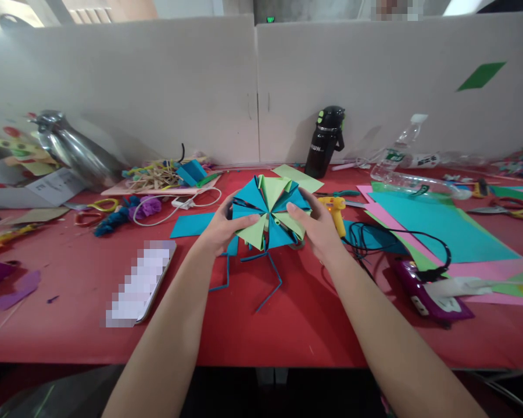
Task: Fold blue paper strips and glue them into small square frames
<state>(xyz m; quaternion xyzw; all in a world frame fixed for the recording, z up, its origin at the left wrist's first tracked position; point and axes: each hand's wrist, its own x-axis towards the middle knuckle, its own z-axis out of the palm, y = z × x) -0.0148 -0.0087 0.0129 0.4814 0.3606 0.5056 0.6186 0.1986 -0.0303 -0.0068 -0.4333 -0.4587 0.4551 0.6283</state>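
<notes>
Between my two hands is a folded paper craft [268, 212], round, with blue and light green segments meeting at its centre. My left hand [226, 223] grips its left side, the thumb lying on top. On the opposite side my right hand [320, 223] holds it the same way, thumb pressed near the middle. The fingers under the paper are hidden. Thin bent blue paper strips [275, 270] show below the craft on the red table [283, 337]. Flat blue paper [192, 225] lies behind my left hand, and a yellow glue gun [337, 216] is just beyond my right.
A phone [146, 284] lies left of my arms. On the right are a purple power strip [431, 296], black cable [361, 244] and stacked coloured paper [444, 226]. A black bottle [325, 142], clear plastic bottle [396, 152] and steel jug [76, 145] stand or lean along the white partition [157, 87].
</notes>
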